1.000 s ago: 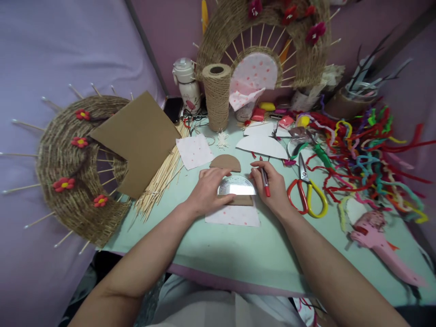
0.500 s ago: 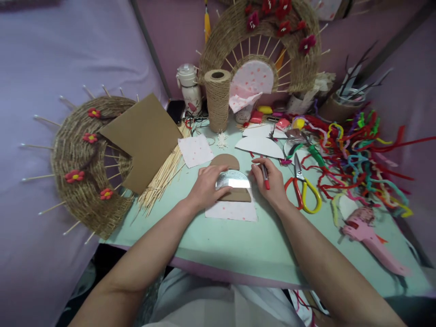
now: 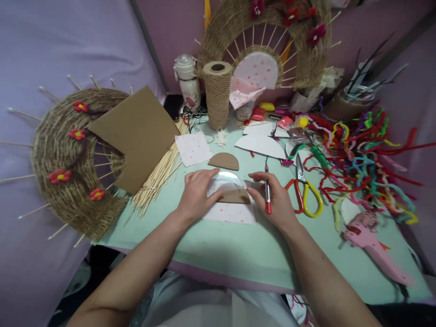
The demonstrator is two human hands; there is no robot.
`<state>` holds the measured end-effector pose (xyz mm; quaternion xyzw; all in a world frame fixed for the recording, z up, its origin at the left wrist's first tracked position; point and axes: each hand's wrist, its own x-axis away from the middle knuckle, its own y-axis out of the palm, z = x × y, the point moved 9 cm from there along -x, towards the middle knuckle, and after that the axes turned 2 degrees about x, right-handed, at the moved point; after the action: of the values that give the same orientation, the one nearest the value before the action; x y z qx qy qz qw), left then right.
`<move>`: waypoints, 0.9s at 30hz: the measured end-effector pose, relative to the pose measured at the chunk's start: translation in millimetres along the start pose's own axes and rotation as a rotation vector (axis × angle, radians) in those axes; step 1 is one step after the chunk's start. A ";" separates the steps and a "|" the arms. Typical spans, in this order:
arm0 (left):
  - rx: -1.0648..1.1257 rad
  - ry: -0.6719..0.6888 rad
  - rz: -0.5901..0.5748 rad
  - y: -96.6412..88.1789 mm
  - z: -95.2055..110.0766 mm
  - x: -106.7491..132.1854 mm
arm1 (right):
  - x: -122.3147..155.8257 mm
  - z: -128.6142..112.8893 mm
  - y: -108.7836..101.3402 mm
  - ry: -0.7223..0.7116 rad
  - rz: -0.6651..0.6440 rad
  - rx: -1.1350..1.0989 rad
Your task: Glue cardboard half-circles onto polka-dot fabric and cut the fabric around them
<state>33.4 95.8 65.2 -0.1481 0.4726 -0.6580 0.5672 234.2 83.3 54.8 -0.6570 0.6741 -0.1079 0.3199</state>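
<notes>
A clear half-round protractor (image 3: 226, 178) lies over a brown cardboard piece (image 3: 235, 197), which rests on a pink-spotted white sheet (image 3: 231, 214). My left hand (image 3: 196, 196) holds the protractor's left end between thumb and fingers. In my right hand (image 3: 277, 202) is a pen (image 3: 268, 194) with a silver barrel and a red end, tip pointing away from me. The right thumb and forefinger reach to the protractor's right end. Just beyond lies a separate cardboard half-disc (image 3: 224, 161).
Scissors (image 3: 303, 190) and a pink glue gun (image 3: 376, 250) lie to the right, before tangled pipe cleaners (image 3: 368, 159). Behind stand a twine spool (image 3: 218, 95) and a bottle (image 3: 187, 84). At left are thin sticks (image 3: 158, 181), a cardboard sheet (image 3: 139, 131) and a woven arch (image 3: 64, 159).
My left hand has slid left off the protractor's top to its end. The cardboard half-disc beyond now shows whole. My right fingers have come to the protractor's right end, with the pen more upright.
</notes>
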 end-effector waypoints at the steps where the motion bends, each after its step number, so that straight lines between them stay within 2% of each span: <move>1: -0.018 -0.058 0.071 -8.8 -9.7 0.1 | 0.1 4.4 -0.7 0.022 0.019 0.013; 3: -0.053 -0.192 0.217 -27.5 -31.8 0.8 | -0.2 11.0 -2.4 0.056 0.051 0.041; 5: -0.086 -0.308 0.315 -41.3 -50.7 2.1 | -0.4 14.4 -3.3 0.072 0.066 0.070; 8: -0.134 -0.408 0.355 -49.7 -65.1 3.3 | 0.0 15.9 -4.0 0.077 0.077 0.129; 18: -0.153 -0.420 0.304 -44.1 -61.2 4.6 | 3.2 17.5 -6.3 0.093 0.075 0.201; 27: -0.156 -0.371 0.263 -38.4 -54.3 1.8 | 3.2 17.9 -3.7 0.127 0.052 0.148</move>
<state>-30.1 115.3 67.2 -0.2467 0.4249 -0.5014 0.7121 247.7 84.7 42.2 -0.6056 0.7002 -0.1905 0.3266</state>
